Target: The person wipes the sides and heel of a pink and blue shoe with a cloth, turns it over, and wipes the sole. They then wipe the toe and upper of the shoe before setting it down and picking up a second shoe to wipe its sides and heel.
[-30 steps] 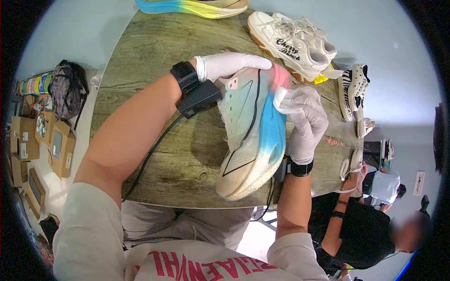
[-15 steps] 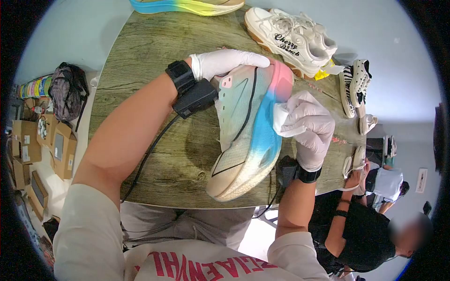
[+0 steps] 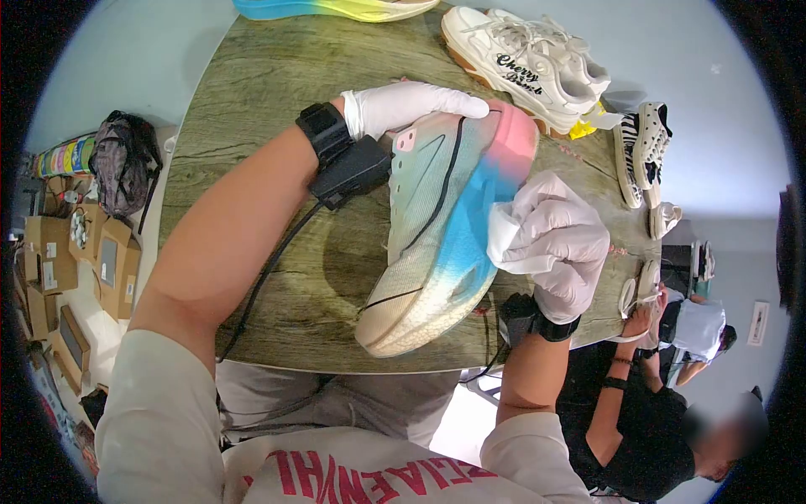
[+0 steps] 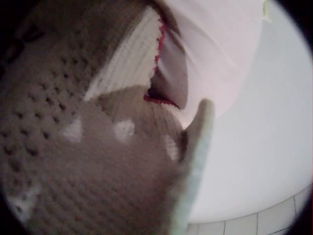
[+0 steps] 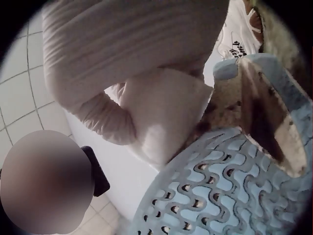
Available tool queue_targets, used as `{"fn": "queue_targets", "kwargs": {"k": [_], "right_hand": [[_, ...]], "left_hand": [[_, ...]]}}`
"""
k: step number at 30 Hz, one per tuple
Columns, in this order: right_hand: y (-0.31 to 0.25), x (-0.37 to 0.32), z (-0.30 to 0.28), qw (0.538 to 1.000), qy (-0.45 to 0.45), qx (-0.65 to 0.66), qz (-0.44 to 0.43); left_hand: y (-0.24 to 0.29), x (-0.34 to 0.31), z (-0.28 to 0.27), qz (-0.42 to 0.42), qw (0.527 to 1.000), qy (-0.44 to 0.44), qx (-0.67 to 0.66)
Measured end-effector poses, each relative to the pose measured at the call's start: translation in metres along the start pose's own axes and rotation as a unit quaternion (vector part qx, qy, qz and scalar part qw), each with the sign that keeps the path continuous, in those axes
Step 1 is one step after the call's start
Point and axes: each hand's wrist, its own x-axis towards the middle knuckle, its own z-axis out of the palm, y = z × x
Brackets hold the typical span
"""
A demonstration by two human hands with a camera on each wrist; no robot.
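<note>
In my head view's centre, the gloved left hand (image 3: 411,109) grips the knit, multicoloured running shoe (image 3: 449,210) by its heel; the curled, gloved right hand (image 3: 564,244) pinches a soft white cloth (image 3: 510,239).

Here's "Cherry Bomb", black lettering on the side of a white sneaker (image 3: 522,74)! And red capitals cross the pale sweatshirt (image 3: 277,470), upside down, the full word unclear.
</note>
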Motion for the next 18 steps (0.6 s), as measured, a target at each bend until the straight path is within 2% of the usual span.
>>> {"fn": "queue_targets", "kwargs": {"k": [3,8,11,14,17,18], "right_hand": [[-0.002,0.0,-0.002,1.0,0.003,-0.005,-0.002],[-0.004,-0.001,-0.003,1.0,-0.002,-0.012,-0.005],[-0.008,0.0,0.0,1.0,-0.011,-0.012,-0.001],[-0.009,0.002,0.007,0.999,-0.014,0.027,-0.023],[0.007,-0.012,0.019,0.973,0.211,-0.073,-0.055],[0.01,-0.01,0.021,0.973,0.211,-0.073,-0.056]], "left_hand": [[-0.005,0.011,0.004,0.016,0.999,0.017,-0.024],[-0.004,0.009,0.008,0.026,0.999,0.038,0.019],[-0.004,0.009,0.006,0.038,0.999,0.014,-0.009],[0.008,0.0,0.007,0.005,0.999,0.021,0.041],[0.006,-0.003,0.009,-0.011,0.998,0.036,0.045],[0.008,-0.004,0.011,-0.011,0.998,0.036,0.045]]}}
